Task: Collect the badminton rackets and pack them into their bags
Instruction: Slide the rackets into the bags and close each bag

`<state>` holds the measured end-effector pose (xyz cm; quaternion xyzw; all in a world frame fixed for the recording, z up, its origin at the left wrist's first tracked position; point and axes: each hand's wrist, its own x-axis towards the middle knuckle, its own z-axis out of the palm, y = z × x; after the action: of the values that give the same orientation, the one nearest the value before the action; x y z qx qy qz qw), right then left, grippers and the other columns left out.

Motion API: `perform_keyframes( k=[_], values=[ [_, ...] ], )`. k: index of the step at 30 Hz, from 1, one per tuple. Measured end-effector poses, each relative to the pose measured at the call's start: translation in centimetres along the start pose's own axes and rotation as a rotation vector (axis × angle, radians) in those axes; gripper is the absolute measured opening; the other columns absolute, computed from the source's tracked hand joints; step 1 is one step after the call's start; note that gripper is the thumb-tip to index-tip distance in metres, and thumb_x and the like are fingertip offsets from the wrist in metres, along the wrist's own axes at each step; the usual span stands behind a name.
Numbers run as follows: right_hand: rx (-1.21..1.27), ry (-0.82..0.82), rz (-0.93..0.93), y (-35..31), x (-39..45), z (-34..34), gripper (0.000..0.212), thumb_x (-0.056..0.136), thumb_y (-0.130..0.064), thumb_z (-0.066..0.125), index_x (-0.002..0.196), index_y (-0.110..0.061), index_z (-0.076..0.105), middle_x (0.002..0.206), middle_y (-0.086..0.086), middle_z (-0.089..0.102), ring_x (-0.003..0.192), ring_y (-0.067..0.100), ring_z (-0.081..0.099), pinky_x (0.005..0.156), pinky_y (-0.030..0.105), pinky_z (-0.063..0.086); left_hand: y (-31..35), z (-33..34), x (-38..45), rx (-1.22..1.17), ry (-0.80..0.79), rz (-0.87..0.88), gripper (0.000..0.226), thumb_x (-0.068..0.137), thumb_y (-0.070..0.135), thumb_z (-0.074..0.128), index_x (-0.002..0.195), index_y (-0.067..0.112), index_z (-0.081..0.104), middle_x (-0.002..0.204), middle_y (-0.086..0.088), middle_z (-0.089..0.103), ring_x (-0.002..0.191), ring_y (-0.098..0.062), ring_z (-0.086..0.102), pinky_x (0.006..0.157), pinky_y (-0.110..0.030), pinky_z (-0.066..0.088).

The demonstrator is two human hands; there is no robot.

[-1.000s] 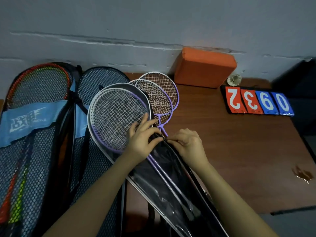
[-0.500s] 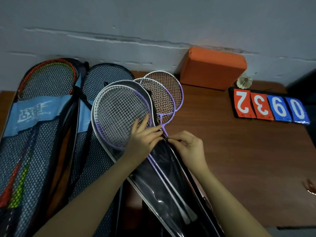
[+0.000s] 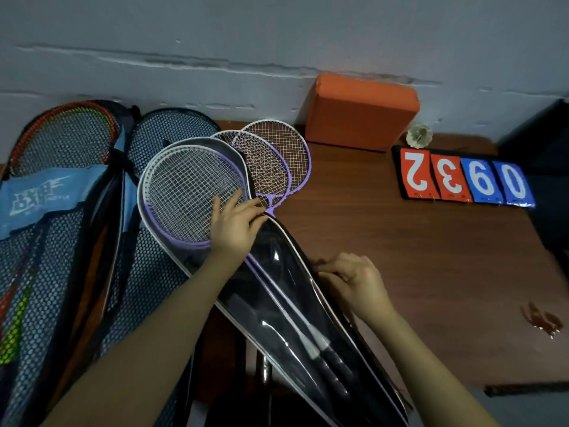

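Note:
A clear-fronted racket bag (image 3: pixel 286 266) with white trim lies slanted on the brown table (image 3: pixel 431 257). Inside it are white and purple rackets (image 3: pixel 187 192), their shafts and black grips showing through the plastic. My left hand (image 3: pixel 237 226) presses flat on the bag at the rackets' throat. My right hand (image 3: pixel 351 282) pinches the bag's zipper (image 3: pixel 320 264) on its right edge, about halfway down. Two loose purple rackets (image 3: pixel 277 158) lie behind the bag, their heads overlapping.
Two blue mesh racket bags (image 3: pixel 52 248) lie at the left, one holding an orange racket (image 3: pixel 64 112). An orange block (image 3: pixel 360 112) leans on the wall, with a shuttlecock (image 3: pixel 418 135) beside it. Number cards (image 3: pixel 465 180) lie at the right. The table's front edge (image 3: pixel 523 389) is close.
My right hand has slid from the rackets' throat down along the bag's right edge, towards me. My left hand has stayed on the bag.

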<state>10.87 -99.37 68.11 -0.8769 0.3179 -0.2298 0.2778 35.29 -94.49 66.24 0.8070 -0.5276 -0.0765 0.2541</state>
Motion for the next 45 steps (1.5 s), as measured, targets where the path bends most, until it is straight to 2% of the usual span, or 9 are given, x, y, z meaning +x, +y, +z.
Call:
perform_keyframes(
  k=[3, 7, 16, 24, 28, 31, 35, 39, 45],
  values=[
    [-0.040, -0.003, -0.017, -0.1, -0.3, 0.1, 0.018, 0.081, -0.034, 0.056, 0.081, -0.027, 0.072, 0.081, -0.012, 0.069, 0.075, 0.005, 0.058, 0.066, 0.027, 0.036, 1.8, 0.1, -1.5, 0.031, -0.023, 0.124, 0.032, 0.089, 0.028, 0.051, 0.117, 0.019, 0.063, 0.138, -0.004, 0.049, 0.137, -0.028, 0.028, 0.109, -0.054, 0.009],
    [-0.084, 0.009, -0.021, -0.4, -0.4, 0.6, 0.010, 0.079, -0.027, 0.064, 0.080, -0.023, 0.073, 0.074, -0.010, 0.068, 0.072, 0.005, 0.054, 0.065, 0.021, 0.032, 4.7, 0.8, -6.0, 0.097, -0.085, 0.378, 0.028, 0.078, 0.029, 0.055, 0.103, 0.024, 0.069, 0.129, 0.002, 0.058, 0.128, -0.026, 0.045, 0.097, -0.057, 0.030],
    [-0.028, -0.003, -0.027, -0.5, -1.1, 0.5, 0.013, 0.078, -0.027, 0.063, 0.079, -0.021, 0.074, 0.076, -0.009, 0.070, 0.071, 0.014, 0.062, 0.064, 0.036, 0.048, 4.5, 0.6, -5.1, -0.073, -0.152, 0.259, 0.022, 0.082, 0.035, 0.054, 0.086, 0.025, 0.073, 0.106, 0.008, 0.066, 0.125, -0.018, 0.047, 0.101, -0.039, 0.019],
    [0.051, -0.177, 0.122, 1.2, -4.8, -2.2, 0.009, 0.078, -0.017, 0.071, 0.080, -0.024, 0.074, 0.074, -0.018, 0.065, 0.074, 0.010, 0.062, 0.067, 0.041, 0.052, 5.8, 2.6, -5.1, -0.069, -0.003, 0.144, 0.013, 0.087, 0.020, 0.061, 0.087, 0.020, 0.074, 0.106, 0.003, 0.068, 0.123, -0.023, 0.048, 0.105, -0.044, 0.022],
    [0.144, -0.273, 0.260, 2.0, -7.2, -3.7, 0.012, 0.079, -0.014, 0.071, 0.081, -0.025, 0.075, 0.073, -0.028, 0.062, 0.079, -0.001, 0.062, 0.079, 0.038, 0.053, 6.4, 3.6, -5.6, -0.019, 0.010, 0.097, 0.015, 0.088, 0.021, 0.060, 0.092, 0.019, 0.074, 0.112, 0.001, 0.067, 0.125, -0.023, 0.046, 0.107, -0.042, 0.020],
    [0.234, -0.247, 0.298, 1.7, -8.4, -3.7, 0.013, 0.079, -0.014, 0.072, 0.082, -0.026, 0.074, 0.078, -0.022, 0.067, 0.086, 0.001, 0.065, 0.084, 0.038, 0.052, 7.3, 3.2, -6.3, -0.033, -0.060, 0.045, 0.020, 0.091, 0.022, 0.056, 0.105, 0.020, 0.070, 0.129, 0.001, 0.057, 0.134, -0.022, 0.034, 0.110, -0.042, 0.014],
    [0.293, -0.147, 0.268, 0.4, -8.8, -3.2, 0.010, 0.078, -0.012, 0.072, 0.080, -0.021, 0.075, 0.076, -0.009, 0.069, 0.075, 0.007, 0.065, 0.074, 0.040, 0.053, 8.9, 2.5, -10.2, -0.040, -0.198, 0.228, 0.029, 0.092, 0.029, 0.050, 0.120, 0.028, 0.060, 0.147, 0.005, 0.035, 0.142, -0.020, 0.015, 0.110, -0.046, 0.004],
    [0.318, -0.124, 0.181, -0.9, -8.2, -3.9, 0.006, 0.078, -0.010, 0.072, 0.081, -0.013, 0.075, 0.074, -0.004, 0.066, 0.069, 0.008, 0.060, 0.067, 0.034, 0.050, 10.2, 2.1, -14.0, -0.070, -0.129, 0.248, 0.040, 0.085, 0.043, 0.036, 0.103, 0.028, 0.068, 0.136, 0.007, 0.050, 0.135, -0.013, 0.024, 0.104, -0.040, 0.008],
    [0.254, -0.156, 0.069, -1.4, -8.3, -4.3, 0.005, 0.079, -0.012, 0.071, 0.081, -0.012, 0.075, 0.073, -0.006, 0.065, 0.069, 0.012, 0.061, 0.065, 0.037, 0.050, 10.0, 0.7, -13.6, -0.044, -0.108, 0.182, 0.023, 0.089, 0.038, 0.050, 0.095, 0.031, 0.070, 0.126, 0.013, 0.056, 0.136, -0.015, 0.031, 0.105, -0.041, 0.008]
  ],
)
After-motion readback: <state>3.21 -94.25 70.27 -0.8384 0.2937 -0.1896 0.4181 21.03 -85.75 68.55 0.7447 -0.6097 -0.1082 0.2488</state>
